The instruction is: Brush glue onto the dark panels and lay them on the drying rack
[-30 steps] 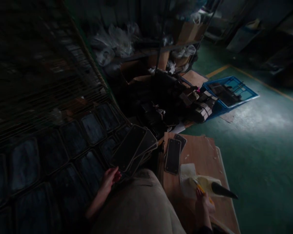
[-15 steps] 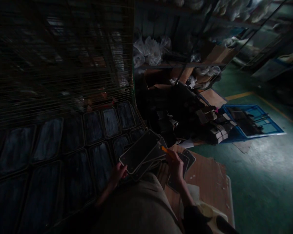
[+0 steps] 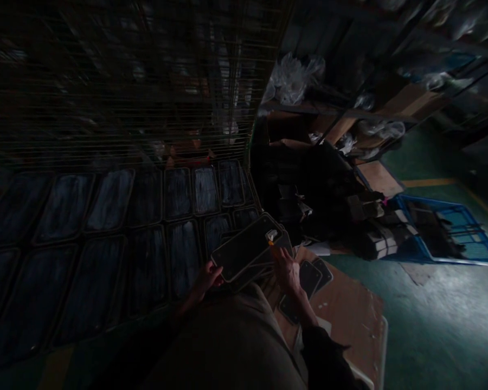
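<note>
My left hand pinches the near left corner of a dark rectangular panel with rounded corners and a pale edge. The panel is held tilted above a stack of similar panels by my lap. In my right hand is an orange-handled tool, probably a flat brush; its pale, shiny head is over the panel's far right end. Dimness hides whether the head touches the surface. More dark panels lie on a brown board under and beside my right forearm.
Rows of dark panels with whitish streaks cover the left side, before a wire mesh. Dark bundles are heaped ahead below a shelf with plastic bags. A blue crate stands on the green floor at right.
The view has turned left, so the surroundings appear shifted right. My right hand and the tool have come further over the panel's far right end. My left hand keeps its grip on the corner.
</note>
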{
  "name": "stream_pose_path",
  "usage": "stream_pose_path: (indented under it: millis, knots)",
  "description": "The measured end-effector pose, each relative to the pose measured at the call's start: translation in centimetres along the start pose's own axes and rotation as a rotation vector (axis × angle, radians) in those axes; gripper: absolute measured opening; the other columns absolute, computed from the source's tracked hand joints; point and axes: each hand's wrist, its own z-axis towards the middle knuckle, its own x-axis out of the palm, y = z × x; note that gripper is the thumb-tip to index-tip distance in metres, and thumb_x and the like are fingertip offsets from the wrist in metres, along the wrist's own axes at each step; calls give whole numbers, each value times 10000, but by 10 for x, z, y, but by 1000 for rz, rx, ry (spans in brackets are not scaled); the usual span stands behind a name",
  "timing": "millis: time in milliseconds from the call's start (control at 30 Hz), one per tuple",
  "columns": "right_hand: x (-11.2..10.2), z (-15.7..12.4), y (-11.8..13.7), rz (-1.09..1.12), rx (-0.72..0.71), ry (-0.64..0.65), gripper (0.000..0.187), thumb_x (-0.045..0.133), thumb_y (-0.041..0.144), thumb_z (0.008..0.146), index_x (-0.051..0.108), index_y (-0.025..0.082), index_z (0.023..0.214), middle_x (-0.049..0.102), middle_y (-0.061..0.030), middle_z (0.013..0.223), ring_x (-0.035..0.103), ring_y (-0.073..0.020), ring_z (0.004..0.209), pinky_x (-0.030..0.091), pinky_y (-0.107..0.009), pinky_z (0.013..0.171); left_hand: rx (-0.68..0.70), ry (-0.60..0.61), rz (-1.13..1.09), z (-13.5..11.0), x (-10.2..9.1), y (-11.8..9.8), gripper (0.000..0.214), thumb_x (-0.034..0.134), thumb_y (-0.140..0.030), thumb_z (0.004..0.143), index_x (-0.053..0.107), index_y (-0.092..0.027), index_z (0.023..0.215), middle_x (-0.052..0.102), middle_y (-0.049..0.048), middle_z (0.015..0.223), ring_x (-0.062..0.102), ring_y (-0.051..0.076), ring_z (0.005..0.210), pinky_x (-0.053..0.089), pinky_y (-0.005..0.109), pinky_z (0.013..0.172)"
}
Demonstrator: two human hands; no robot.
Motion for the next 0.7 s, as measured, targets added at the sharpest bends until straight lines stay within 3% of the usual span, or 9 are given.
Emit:
stream_pose_path:
  millis: [200,333,500,700]
  knots:
    - [18,-46,51,214,-121,159,322,404,175,979,629,226,1204,667,-64,933,655,-163,735,443,-218,592,4,7,23,2,-2,4,224,769,-238,730,570,-171,809,653,-15,579,621,129,429,476,196,402]
    - [21,-57,70,432,-149,218,299,419,226,988,655,254,1169,684,-57,935,677,-165,787,511,-230,677,-11,85,2,2,-5,2,233,741,-292,758,578,-165,867,676,4,597,639,145,471,500,223,442]
    - [21,-40,42,584,-61,165,275,459,291,964,681,205,1102,721,-63,942,691,-164,791,531,-232,683,-8,125,-2,2,-8,4,283,766,-327,731,589,-158,872,693,23,643,655,152,503,511,236,479]
    - [1,5,-10,356,63,-153,344,452,394,963,686,171,1081,715,-98,957,686,-195,818,516,-249,652,26,77,-4,3,-6,8,240,743,-244,735,572,-156,878,680,2,672,642,127,483,498,207,439]
